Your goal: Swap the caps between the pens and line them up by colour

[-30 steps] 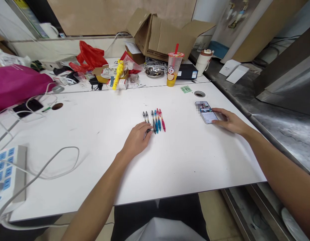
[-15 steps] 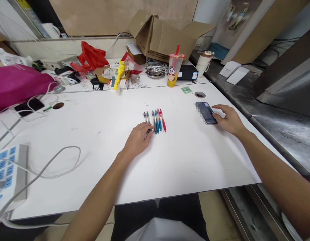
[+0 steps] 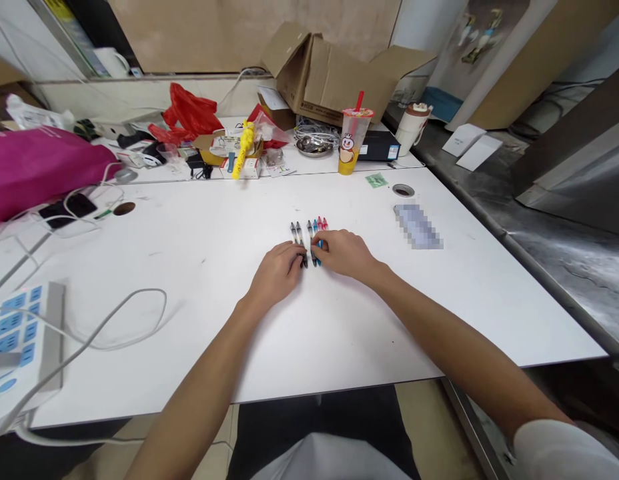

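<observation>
A short row of click pens lies on the white table point(image 3: 229, 220), roughly side by side and pointing away from me. My left hand point(image 3: 277, 270) has its curled fingers and thumb at the lower ends of two black pens point(image 3: 295, 230) on the left. From the other side, my right hand point(image 3: 344, 253) reaches over the row, its fingertips pinched by another black pen point(image 3: 310, 228). Blue pens point(image 3: 315, 225) and red pens point(image 3: 323, 223) lie partly under that hand. A narrow gap separates the two groups.
A phone point(image 3: 418, 227), blurred out, lies to the right near a tape roll point(image 3: 403, 191). Behind stand a drink cup point(image 3: 350, 143) and an open cardboard box point(image 3: 334, 80). A power strip point(image 3: 27, 333) with a looping cable lies at left.
My right hand has left the phone and moved left to the pens. The phone lies flat where it was. My left hand stays at the black pens.
</observation>
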